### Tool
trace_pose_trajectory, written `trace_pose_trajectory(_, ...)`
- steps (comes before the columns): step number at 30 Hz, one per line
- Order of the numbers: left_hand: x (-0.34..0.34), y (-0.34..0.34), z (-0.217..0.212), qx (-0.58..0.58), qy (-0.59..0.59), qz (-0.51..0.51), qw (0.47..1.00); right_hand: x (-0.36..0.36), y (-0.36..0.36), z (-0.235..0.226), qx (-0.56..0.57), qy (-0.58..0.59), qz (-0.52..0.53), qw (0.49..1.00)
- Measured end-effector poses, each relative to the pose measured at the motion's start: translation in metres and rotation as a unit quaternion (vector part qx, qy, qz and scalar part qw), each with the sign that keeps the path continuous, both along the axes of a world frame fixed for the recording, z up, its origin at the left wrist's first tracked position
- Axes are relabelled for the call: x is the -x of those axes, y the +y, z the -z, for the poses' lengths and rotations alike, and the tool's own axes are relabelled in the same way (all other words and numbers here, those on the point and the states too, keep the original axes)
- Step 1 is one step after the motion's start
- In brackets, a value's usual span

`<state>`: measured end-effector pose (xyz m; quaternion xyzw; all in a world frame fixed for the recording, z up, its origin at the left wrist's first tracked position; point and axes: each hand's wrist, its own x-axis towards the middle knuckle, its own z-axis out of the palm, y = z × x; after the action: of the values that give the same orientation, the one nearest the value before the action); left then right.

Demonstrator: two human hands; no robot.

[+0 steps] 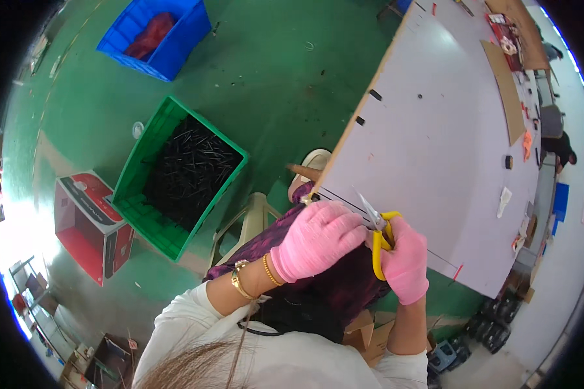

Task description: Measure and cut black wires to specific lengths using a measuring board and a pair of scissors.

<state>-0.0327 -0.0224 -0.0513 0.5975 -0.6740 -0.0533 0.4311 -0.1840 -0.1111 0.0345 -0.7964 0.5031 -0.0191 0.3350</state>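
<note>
**Snips at the table edge, bins waiting on the floor**

Just below the centre of the frame, both hands wear pink gloves and meet at the near edge of a pale worktable (435, 142). The right hand (405, 262) has its fingers curled through the yellow loops of a pair of snips (377, 230), whose short metal blades point up and to the left over the table edge. The left hand (318, 238) is folded into a loose fist right against the blades, fingers pressed together; it probably pinches something small at the blade tips, but the glove hides it and I cannot tell what.

Judged from this, a trimming cut is in hand. The next move calls for a steady squeeze of the loops while the left fingers stay clear of the blades.

On the green floor at centre left sits a green crate (146, 214) heaped with thin black stick-like parts. At the upper left a blue crate (175, 45) holds a bundle of something red. At the left edge, a red and white cardboard box (87, 223) lies open on its side and appears empty.
</note>
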Motion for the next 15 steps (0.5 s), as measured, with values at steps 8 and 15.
trace_pose_trajectory(8, -0.003, -0.005, -0.005, 0.004, 0.033, -0.007, 0.999, 0.022, -0.008, -0.007, -0.023, -0.036, 0.015, 0.999)
trace_pose_trajectory(15, -0.001, -0.010, -0.010, -0.009, 0.003, -0.008, 1.000, 0.041, -0.020, -0.011, -0.068, -0.005, 0.072, 0.995)
